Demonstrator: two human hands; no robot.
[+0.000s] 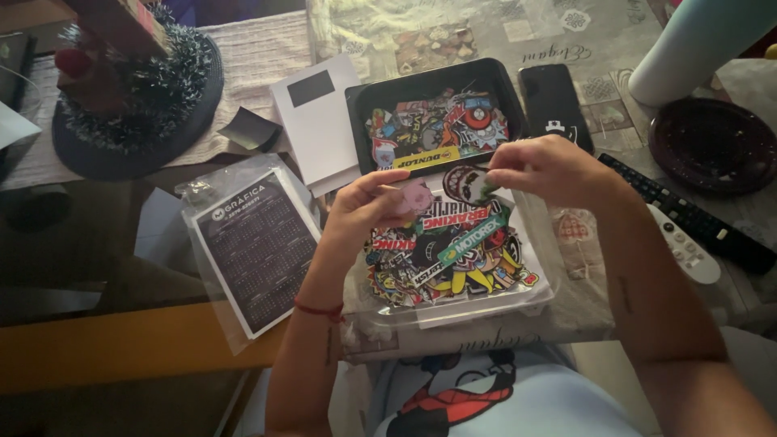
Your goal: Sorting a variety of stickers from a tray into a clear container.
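Note:
My left hand (368,206) pinches a small pink sticker (418,197) between thumb and fingers. My right hand (544,168) grips the top edge of a round dark sticker (467,183). Both hands hover just above a heap of several colourful stickers (453,255) lying on a clear plastic bag (558,283) over white paper. Just beyond them stands a black tray (360,109) holding more stickers (441,129).
A dark calendar card in a clear sleeve (255,247) lies at the left. White envelope (320,121), black phone (554,101), black remote (696,218), white remote (684,243), dark plate (712,144) and a pale cylinder (696,44) surround the tray. A tinsel decoration (137,89) sits far left.

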